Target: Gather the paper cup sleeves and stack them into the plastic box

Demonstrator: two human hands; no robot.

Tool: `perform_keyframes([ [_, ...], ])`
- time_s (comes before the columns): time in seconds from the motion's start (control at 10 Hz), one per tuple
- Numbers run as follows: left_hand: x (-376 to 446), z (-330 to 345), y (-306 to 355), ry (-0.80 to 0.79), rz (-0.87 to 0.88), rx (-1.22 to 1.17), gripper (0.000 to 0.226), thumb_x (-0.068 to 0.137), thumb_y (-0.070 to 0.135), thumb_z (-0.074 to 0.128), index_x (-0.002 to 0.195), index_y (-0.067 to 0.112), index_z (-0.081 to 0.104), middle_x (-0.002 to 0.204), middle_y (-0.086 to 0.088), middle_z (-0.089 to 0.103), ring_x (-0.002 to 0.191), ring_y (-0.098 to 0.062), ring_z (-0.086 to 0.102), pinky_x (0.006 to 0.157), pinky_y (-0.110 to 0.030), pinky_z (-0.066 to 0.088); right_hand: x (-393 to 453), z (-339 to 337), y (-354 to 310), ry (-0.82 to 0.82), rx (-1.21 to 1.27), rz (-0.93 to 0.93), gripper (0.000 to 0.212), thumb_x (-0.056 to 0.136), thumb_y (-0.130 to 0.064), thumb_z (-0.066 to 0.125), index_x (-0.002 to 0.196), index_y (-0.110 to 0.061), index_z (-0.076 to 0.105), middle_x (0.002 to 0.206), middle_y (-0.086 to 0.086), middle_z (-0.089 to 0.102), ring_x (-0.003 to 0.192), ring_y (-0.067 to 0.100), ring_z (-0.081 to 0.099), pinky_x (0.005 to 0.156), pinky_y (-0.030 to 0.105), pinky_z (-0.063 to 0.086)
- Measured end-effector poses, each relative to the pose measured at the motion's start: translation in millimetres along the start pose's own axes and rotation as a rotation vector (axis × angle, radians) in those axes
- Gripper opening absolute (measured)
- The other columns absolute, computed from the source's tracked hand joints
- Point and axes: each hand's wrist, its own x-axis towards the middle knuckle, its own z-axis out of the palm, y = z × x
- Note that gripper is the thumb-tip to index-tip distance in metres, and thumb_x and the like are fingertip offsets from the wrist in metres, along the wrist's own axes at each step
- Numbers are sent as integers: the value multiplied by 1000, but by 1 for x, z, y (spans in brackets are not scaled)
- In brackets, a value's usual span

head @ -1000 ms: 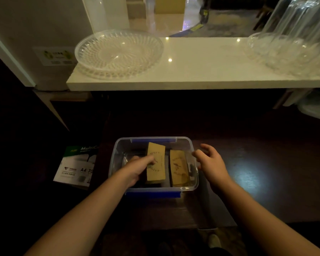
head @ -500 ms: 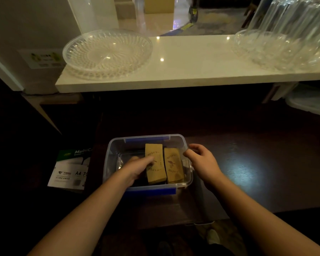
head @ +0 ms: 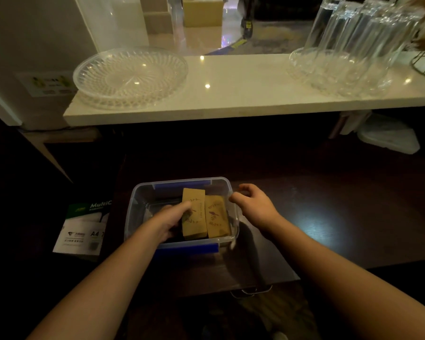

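A clear plastic box (head: 142,192) with blue clips sits on a dark wooden table. Inside it, two stacks of brown paper cup sleeves lie side by side: a left stack (head: 194,212) and a right stack (head: 216,217), both printed with a small bird and leaves. My left hand (head: 169,219) is inside the box, fingers pressed against the left side of the left stack. My right hand (head: 253,204) hovers at the box's right rim with fingers curled and apart, holding nothing.
A white counter (head: 243,94) runs above the table and carries a clear patterned dish (head: 130,77) on the left and glass tumblers (head: 349,50) on the right. A ream of A4 paper (head: 84,229) lies left of the box. The dark table (head: 329,217) extends to the right.
The left stack of sleeves has been pushed right until it sits against the right stack. My right hand has stayed at the box's right rim.
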Motion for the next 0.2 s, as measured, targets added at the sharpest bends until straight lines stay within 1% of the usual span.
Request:
perform_keyframes([
  [0.1,-10,5,4,110,101,15,39,78,40,62,111,19,57,109,-6,62,95,-23,56,73,-37,44,-1,-12,-11,27,-93,-95,68,81,-39,65,140,-18,40,136,7,52,112,19,52,79,28,46],
  [0.2,-28,8,14,379,303,215,63,82,43,60,137,19,42,134,-15,49,113,-32,53,91,-49,49,-12,-31,-30,50,-275,-204,65,84,-39,63,141,-17,40,135,11,53,110,20,53,79,29,45],
])
